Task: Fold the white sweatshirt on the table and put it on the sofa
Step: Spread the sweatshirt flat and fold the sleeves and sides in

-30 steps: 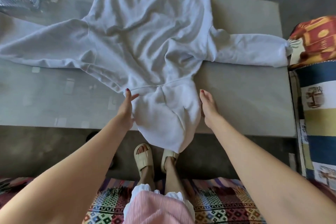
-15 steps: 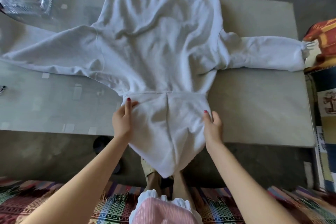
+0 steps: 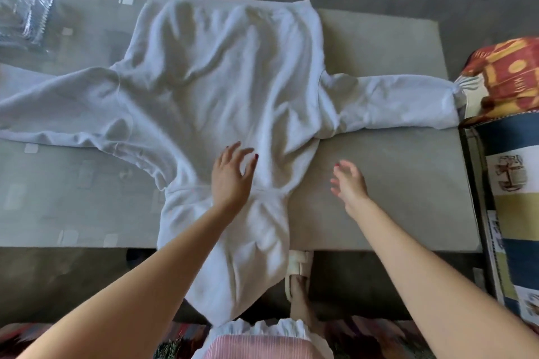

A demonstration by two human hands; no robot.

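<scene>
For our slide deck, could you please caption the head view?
White sweatshirt spread flat on the table, left hand on it, right hand open above the tabletop.

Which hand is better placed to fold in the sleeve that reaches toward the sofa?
Right, probably. The right hand hovers open over the table on that sleeve's side; the left hand lies on the sweatshirt's middle.

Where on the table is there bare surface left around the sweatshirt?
Bare table: the near-right patch bordered by the right sleeve, hood and sofa; and the near-left patch below the left sleeve. The far-right corner is also free. The middle is covered; a clear container fills the far-left.
</scene>
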